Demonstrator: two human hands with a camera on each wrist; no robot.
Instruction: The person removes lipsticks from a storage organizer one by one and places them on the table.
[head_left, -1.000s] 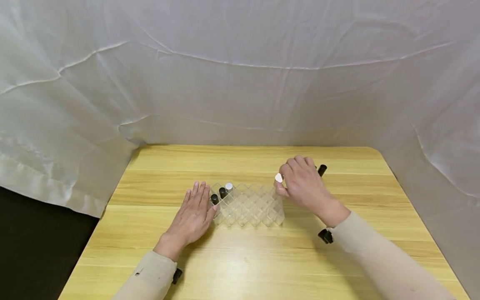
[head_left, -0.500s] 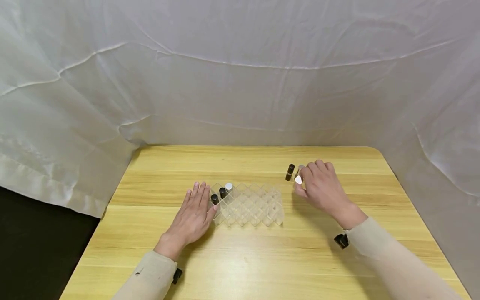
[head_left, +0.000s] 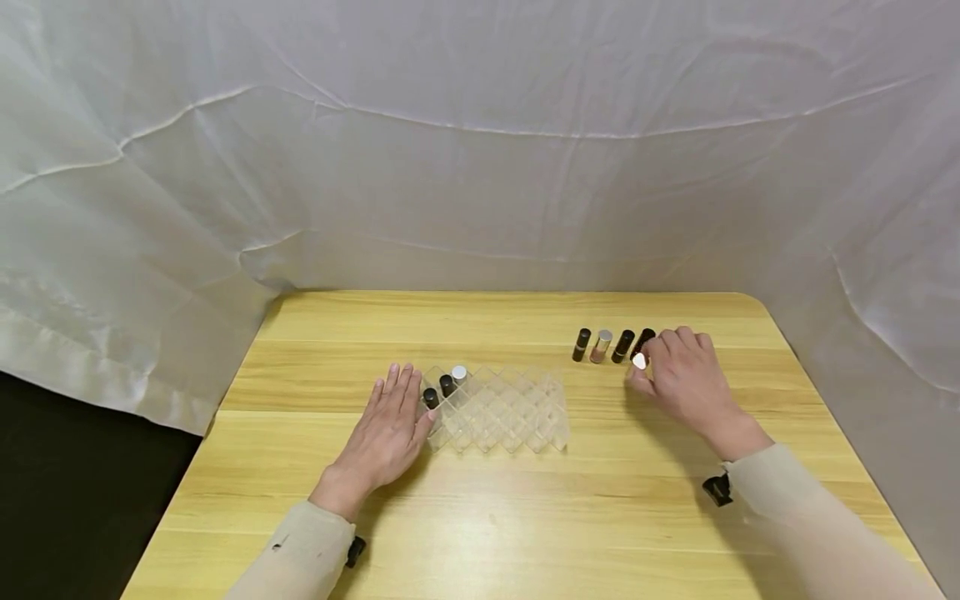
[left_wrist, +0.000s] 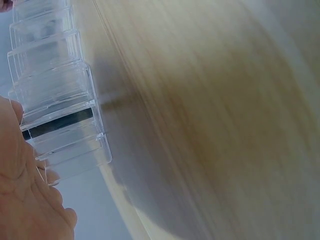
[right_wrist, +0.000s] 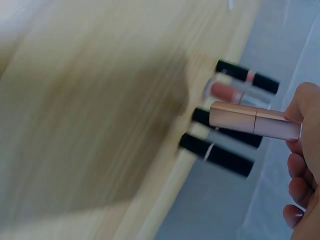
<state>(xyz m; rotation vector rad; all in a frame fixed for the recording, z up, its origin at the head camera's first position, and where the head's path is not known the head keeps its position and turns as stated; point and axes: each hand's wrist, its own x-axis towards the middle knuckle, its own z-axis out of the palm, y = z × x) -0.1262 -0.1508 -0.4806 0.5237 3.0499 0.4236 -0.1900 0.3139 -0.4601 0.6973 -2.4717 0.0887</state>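
My right hand pinches a rose-gold lipstick tube by one end. In the head view the tube's pale end shows beside a standing row of tubes, overlapping the rightmost black tube. My left hand lies with straight fingers along the left end of a clear diamond-celled lipstick organizer. Two black-capped tubes and a white-topped tube stand in cells at the organizer's left end. Through its clear wall, the left wrist view shows one dark tube.
Left of the rightmost tube stand a black tube, a clear pinkish tube with a silver cap and another black tube. The wooden table ends at a grey cloth backdrop.
My right hand has moved right with the lipstick tube, from the organizer's right end to the right of the standing row, uncovering those tubes. My left hand has stayed in place.
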